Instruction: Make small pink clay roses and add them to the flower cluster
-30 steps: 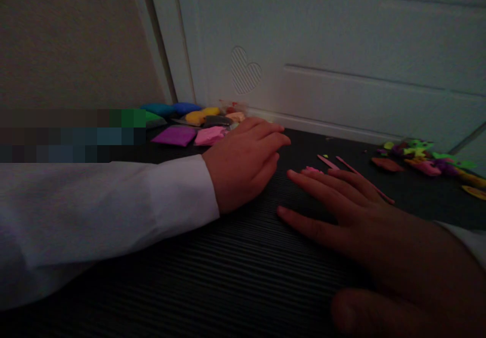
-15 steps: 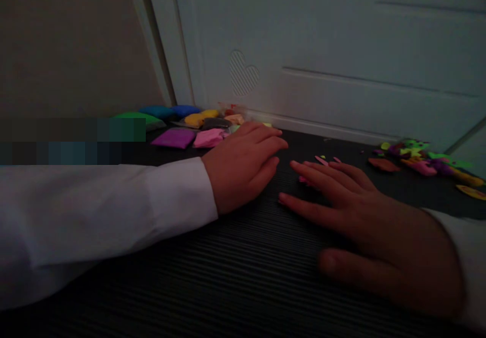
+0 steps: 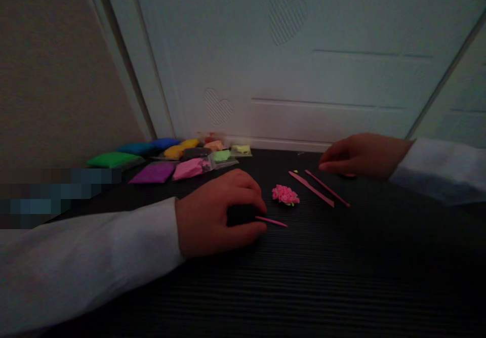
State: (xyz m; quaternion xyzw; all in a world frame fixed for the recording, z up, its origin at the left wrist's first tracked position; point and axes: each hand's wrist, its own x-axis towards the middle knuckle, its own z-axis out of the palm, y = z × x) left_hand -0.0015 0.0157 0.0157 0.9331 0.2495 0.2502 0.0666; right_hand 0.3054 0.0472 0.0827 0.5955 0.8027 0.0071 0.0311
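Note:
My left hand (image 3: 222,214) rests low over the dark tabletop, thumb and fingers curved with a gap between them. A thin pink modelling stick (image 3: 271,221) lies at its fingertips, one end just between thumb and forefinger. Beyond it sits a small pink flower-like cluster (image 3: 285,195) with bits of green. To the right, a pink plastic knife (image 3: 312,188) and a second pink stick (image 3: 327,188) lie slantwise. My right hand (image 3: 362,156) is above the far right of the table, thumb and fingertips together; whatever they may hold is hidden. Under it, part of a reddish-brown piece (image 3: 348,175) shows.
Bags of coloured clay lie at the back left, among them green (image 3: 114,160), purple (image 3: 154,173), pink (image 3: 190,168) and yellow (image 3: 241,150). A white panelled door (image 3: 304,80) rises behind the table. A tiny yellow-green scrap (image 3: 295,171) lies near the knife.
My left hand has come nearer and opened around the end of the stick. My right hand has gone farther back and closed its spread fingers, uncovering the cluster and tools. The view has shifted.

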